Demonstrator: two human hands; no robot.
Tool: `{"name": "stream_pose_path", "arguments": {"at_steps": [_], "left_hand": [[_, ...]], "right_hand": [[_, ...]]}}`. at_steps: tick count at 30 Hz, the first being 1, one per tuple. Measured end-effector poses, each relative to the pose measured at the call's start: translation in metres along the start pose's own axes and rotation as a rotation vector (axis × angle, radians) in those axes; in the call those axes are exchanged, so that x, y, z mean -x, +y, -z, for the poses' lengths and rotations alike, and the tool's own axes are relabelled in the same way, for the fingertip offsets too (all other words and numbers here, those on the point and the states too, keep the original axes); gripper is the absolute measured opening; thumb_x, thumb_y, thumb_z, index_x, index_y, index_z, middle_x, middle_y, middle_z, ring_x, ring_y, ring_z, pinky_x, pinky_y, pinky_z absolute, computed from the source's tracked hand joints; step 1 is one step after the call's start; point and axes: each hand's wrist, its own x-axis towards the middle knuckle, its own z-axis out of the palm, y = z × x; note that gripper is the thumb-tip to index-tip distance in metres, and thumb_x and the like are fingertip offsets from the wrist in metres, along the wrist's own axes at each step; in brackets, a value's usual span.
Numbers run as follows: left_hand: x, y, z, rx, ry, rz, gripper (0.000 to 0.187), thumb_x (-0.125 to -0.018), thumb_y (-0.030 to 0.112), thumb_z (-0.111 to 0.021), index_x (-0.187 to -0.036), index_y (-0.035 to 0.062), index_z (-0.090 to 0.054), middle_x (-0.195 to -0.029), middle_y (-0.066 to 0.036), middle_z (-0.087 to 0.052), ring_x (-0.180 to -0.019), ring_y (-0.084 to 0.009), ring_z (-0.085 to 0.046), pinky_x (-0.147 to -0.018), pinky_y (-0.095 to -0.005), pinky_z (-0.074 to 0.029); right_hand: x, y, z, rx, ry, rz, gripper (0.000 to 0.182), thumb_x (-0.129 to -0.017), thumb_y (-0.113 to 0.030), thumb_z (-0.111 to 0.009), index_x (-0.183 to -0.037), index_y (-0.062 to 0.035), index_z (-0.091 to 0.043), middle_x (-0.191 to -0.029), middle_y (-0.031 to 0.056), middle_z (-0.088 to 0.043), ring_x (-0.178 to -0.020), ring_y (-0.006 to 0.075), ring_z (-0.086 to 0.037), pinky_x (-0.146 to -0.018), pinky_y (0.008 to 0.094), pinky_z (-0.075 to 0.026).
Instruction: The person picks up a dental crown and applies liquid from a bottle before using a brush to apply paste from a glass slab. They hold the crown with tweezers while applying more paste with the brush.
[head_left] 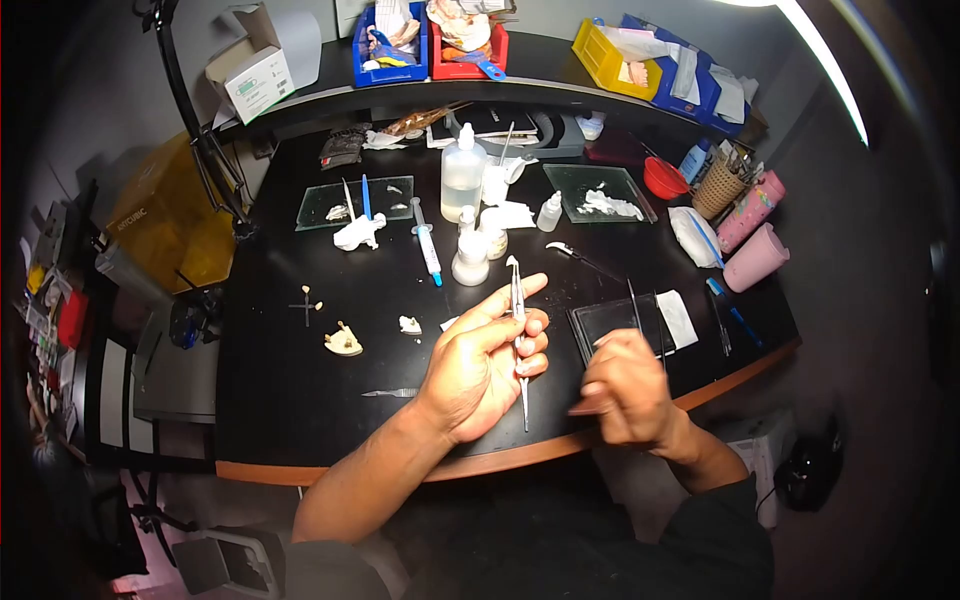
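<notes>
My left hand is closed around metal tweezers, thumb against fingers, forefinger stretched out beside them. A small whitish tooth-shaped piece sits at their upper tip. To the right, my right hand is curled and smeared by motion. A thin dark tool sticks up from its fingers; its working end is too fine to make out. Beneath and behind that hand lies a black rectangular palette, with a folded white tissue beside it. A metal scalpel-like handle lies left of my left wrist.
A tooth model piece and a smaller one lie left. Beyond stand a clear bottle and white jars, near a syringe. Glass slabs hold white material. A pink cup stands right.
</notes>
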Motion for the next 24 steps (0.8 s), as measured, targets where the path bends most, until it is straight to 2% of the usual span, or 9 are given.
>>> {"name": "stream_pose_path", "arguments": {"at_steps": [1,3,5,6,9,14,19,20,24], "left_hand": [[0.002,0.000,-0.001,0.000,0.005,0.004,0.052,-0.098,0.002,-0.044,-0.148,-0.0044,-0.031,-0.092,-0.006,-0.048,-0.076,-0.0118,-0.044,-0.065,-0.0265,-0.039],[0.004,0.000,-0.002,-0.015,-0.027,0.018,0.052,-0.099,0.003,-0.044,-0.148,-0.0045,-0.031,-0.091,-0.006,-0.048,-0.075,-0.0114,-0.043,-0.065,-0.0264,-0.039],[0.004,-0.001,-0.005,-0.048,-0.047,0.032,0.050,-0.100,0.005,-0.043,-0.148,-0.0048,-0.031,-0.089,-0.006,-0.048,-0.073,-0.0109,-0.043,-0.064,-0.0262,-0.039],[0.004,-0.002,-0.006,-0.070,-0.048,0.033,0.049,-0.101,0.006,-0.042,-0.148,-0.0049,-0.032,-0.088,-0.006,-0.048,-0.072,-0.0106,-0.043,-0.063,-0.0261,-0.038],[0.005,-0.002,-0.009,-0.101,-0.051,0.040,0.047,-0.104,0.013,-0.040,-0.147,-0.0049,-0.033,-0.086,-0.006,-0.048,-0.069,-0.0100,-0.042,-0.060,-0.0255,-0.038],[0.005,-0.003,-0.012,-0.128,-0.046,0.029,0.046,-0.107,0.021,-0.037,-0.146,-0.0039,-0.034,-0.083,-0.006,-0.048,-0.066,-0.0095,-0.042,-0.058,-0.0247,-0.037],[0.005,-0.002,-0.010,-0.104,-0.082,0.041,0.045,-0.107,0.023,-0.039,-0.144,-0.0015,-0.038,-0.085,-0.005,-0.050,-0.068,-0.0097,-0.041,-0.060,-0.0248,-0.037],[0.005,-0.002,-0.015,-0.111,-0.045,0.044,0.046,-0.107,0.021,-0.036,-0.146,-0.0037,-0.033,-0.081,-0.005,-0.048,-0.066,-0.0093,-0.042,-0.058,-0.0242,-0.037],[0.006,-0.001,-0.015,-0.118,-0.039,0.066,0.047,-0.107,0.020,-0.037,-0.146,-0.0048,-0.032,-0.082,-0.004,-0.048,-0.066,-0.0092,-0.042,-0.057,-0.0243,-0.037]], "right_hand": [[-0.002,0.001,0.003,-0.041,0.132,0.017,0.015,-0.089,-0.014,-0.066,-0.081,-0.0041,-0.058,-0.071,0.0065,-0.057,-0.068,0.0252,-0.057,-0.074,0.0372,-0.045],[-0.006,0.001,0.008,-0.068,0.312,0.003,0.029,-0.101,-0.028,-0.054,-0.087,-0.0024,-0.060,-0.080,0.0091,-0.057,-0.080,0.0247,-0.055,-0.071,0.0354,-0.044],[-0.009,0.005,0.010,-0.017,0.444,0.054,0.033,-0.103,-0.033,-0.049,-0.094,-0.0026,-0.060,-0.082,0.0092,-0.053,-0.077,0.0230,-0.050,-0.068,0.0336,-0.042],[-0.011,0.006,0.011,0.080,0.486,0.081,0.035,-0.104,-0.035,-0.046,-0.099,-0.0022,-0.059,-0.082,0.0083,-0.049,-0.073,0.0196,-0.045,-0.065,0.0305,-0.038],[-0.001,0.011,0.004,0.042,0.575,0.017,0.036,-0.104,-0.036,-0.045,-0.101,-0.0020,-0.058,-0.079,0.0060,-0.046,-0.070,0.0167,-0.043,-0.062,0.0288,-0.035],[-0.020,0.010,-0.009,-0.077,0.691,0.074,0.035,-0.102,-0.035,-0.050,-0.101,-0.0014,-0.058,-0.073,0.0045,-0.047,-0.064,0.0149,-0.042,-0.059,0.0287,-0.036],[-0.037,0.008,-0.015,-0.126,0.622,0.073,0.017,-0.096,-0.014,-0.063,-0.102,0.0008,-0.061,-0.084,0.0117,-0.060,-0.075,0.0220,-0.055,-0.068,0.0325,-0.045],[-0.038,0.007,-0.016,-0.123,0.614,0.050,0.015,-0.095,-0.012,-0.064,-0.101,0.0009,-0.061,-0.084,0.0116,-0.060,-0.076,0.0223,-0.055,-0.069,0.0327,-0.046],[-0.041,0.011,-0.025,-0.143,0.637,-0.030,0.012,-0.093,-0.009,-0.065,-0.100,0.0016,-0.063,-0.083,0.0113,-0.061,-0.078,0.0225,-0.057,-0.071,0.0330,-0.047]]}}
